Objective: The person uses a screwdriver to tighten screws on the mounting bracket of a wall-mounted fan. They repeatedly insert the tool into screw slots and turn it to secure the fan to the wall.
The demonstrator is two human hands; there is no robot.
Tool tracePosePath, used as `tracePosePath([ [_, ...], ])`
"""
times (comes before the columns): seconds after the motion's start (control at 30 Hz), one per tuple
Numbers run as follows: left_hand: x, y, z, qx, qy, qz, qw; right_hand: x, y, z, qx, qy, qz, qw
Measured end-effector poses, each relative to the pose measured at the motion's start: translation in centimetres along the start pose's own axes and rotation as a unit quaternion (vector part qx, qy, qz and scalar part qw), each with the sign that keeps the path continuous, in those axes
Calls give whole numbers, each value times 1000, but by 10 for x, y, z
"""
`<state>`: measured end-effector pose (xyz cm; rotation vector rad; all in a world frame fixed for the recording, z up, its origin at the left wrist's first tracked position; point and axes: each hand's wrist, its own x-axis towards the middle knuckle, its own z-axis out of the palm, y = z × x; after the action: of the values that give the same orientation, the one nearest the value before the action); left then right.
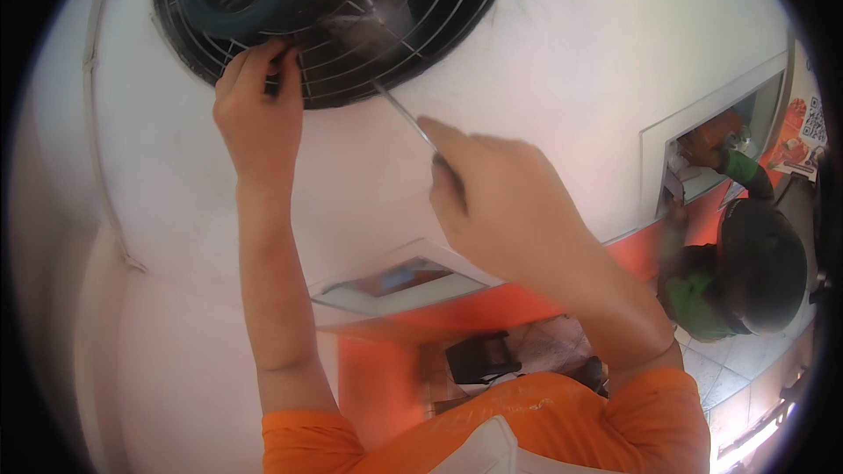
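Observation:
A round exhaust fan is set in the white wall, with a wire grille (420, 51) and a dark blue motor (219, 13) in front of it. My left hand (259, 92) is raised to the grille just under the motor, its thumb and fingers closed in a pinch. Something dark shows between them, too small and shaded to name. In my right hand (492, 184) is a screwdriver; its thin metal shaft (404, 114) points up and left to the grille's lower rim. The fist hides its handle, and the hand is slightly blurred.
A person in a dark round hat (762, 265) and green sleeves stands at the right, reaching into a wall window (650, 171). Below my arms another window opening (351, 300) shows above an orange wall band (373, 377). A cable (92, 114) runs down the left wall.

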<state>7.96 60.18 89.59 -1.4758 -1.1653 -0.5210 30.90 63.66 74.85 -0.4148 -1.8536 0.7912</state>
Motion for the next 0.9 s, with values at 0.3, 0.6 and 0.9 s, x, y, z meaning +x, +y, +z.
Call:
tracePosePath([
  [0.3,-5,-12,7,73,44,58,995,-102,78,29,168,-50,49,983],
  [0.6,-6,-21,11,96,65,89,989,-251,148,75,179,-166,198,949],
  [0.9,-10,-28,13,36,75,29,996,-316,152,83,175,-165,348,906],
])
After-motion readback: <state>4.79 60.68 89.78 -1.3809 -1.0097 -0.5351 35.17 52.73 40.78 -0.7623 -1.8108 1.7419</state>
